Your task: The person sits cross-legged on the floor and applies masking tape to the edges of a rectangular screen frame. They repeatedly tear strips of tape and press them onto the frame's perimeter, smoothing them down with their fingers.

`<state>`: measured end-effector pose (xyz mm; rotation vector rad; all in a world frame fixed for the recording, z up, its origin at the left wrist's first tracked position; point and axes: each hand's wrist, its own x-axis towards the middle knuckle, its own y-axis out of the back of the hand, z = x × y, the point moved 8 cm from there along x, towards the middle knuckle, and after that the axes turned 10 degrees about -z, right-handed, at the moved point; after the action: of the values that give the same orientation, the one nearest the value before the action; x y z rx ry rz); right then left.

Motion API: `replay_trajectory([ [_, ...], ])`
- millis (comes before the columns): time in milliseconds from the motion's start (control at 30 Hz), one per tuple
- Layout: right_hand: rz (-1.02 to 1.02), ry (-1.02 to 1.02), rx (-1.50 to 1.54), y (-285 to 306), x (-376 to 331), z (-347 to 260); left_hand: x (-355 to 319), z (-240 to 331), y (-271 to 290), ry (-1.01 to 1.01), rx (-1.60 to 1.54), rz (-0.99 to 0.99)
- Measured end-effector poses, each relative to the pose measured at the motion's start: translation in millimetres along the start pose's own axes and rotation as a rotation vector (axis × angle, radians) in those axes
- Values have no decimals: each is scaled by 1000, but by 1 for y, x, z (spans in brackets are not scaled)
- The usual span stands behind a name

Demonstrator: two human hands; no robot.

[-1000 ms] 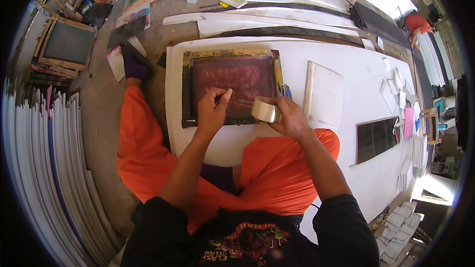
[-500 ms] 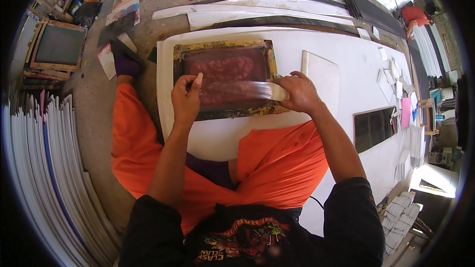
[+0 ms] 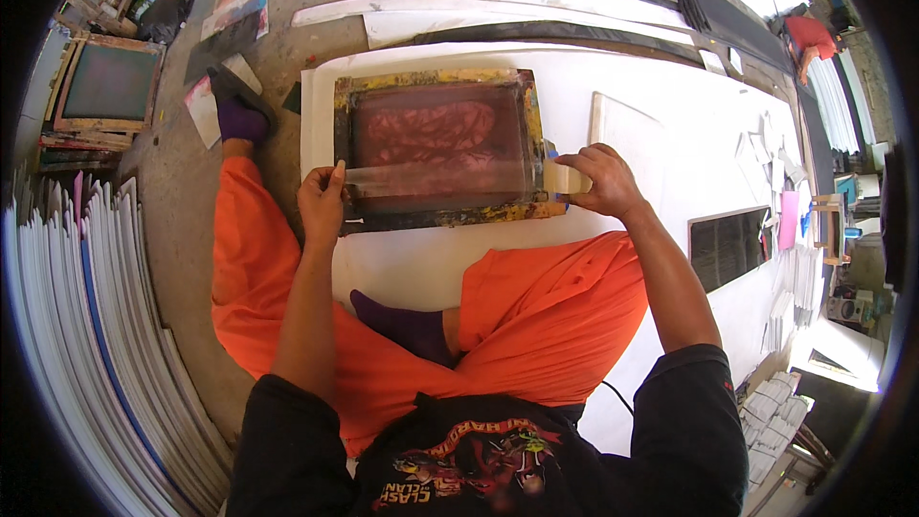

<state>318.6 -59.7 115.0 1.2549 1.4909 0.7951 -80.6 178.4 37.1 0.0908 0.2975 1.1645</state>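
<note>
A wooden screen-printing frame (image 3: 431, 78) with yellow and dark stains lies in front of me, its reddish mesh (image 3: 431, 129) showing a crumpled patch. Across the near half of the mesh runs a stretched strip of clear tape (image 3: 445, 179). My left hand (image 3: 321, 201) pinches the strip's free end at the frame's left side. At the right side, my right hand (image 3: 607, 182) is closed around the tape roll (image 3: 567, 179). I cannot tell whether the strip touches the mesh.
The frame rests on a large white sheet (image 3: 402, 258), with a pale panel (image 3: 624, 134) to its right. A dark rectangle (image 3: 729, 247) and paper scraps lie farther right. Stacked boards (image 3: 115, 325) stand at the left. Another person (image 3: 812, 36) is at the far right.
My left hand has moved left from over the mesh to the frame's left edge. My right hand and the roll have shifted right, and the tape strip between them is longer.
</note>
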Motion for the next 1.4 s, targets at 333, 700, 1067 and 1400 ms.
replay_trajectory([
  [333,-100,-57,-110,-18,13,5,-4,-50,18,76,95,15],
  [700,-37,-38,-42,-28,11,11,-5,-59,20,-30,349,113],
  [1067,-336,-165,-154,-44,43,6,-17,-72,10,-52,220,201],
  [1400,-242,-35,-182,-42,68,12,-23,-62,5,-33,214,255],
])
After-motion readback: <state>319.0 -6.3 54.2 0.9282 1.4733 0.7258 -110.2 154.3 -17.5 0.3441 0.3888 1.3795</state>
